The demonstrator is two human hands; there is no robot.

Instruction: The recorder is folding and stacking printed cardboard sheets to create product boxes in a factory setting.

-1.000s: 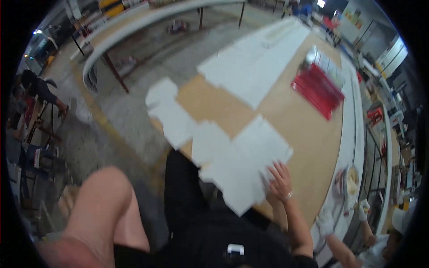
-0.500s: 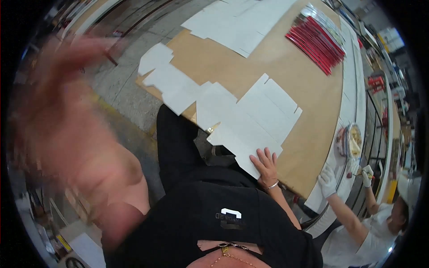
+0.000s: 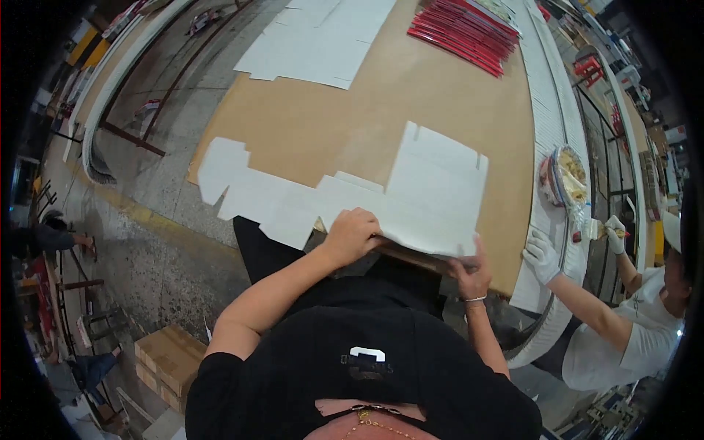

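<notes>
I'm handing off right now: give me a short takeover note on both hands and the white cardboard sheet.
Left hand: fingers curled on the near edge of the flat white cardboard sheet.
Right hand: gripping the same edge further right.
The sheet lies unfolded at the near edge of the brown table; more white sheets and red strips lie at the far end.
Done: sheet in hand. Left: no fold made yet.

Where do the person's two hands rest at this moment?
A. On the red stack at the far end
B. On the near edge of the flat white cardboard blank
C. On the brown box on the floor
B: the left hand and the right hand both grip the near edge of the flat white cardboard blank at the table edge.
</notes>
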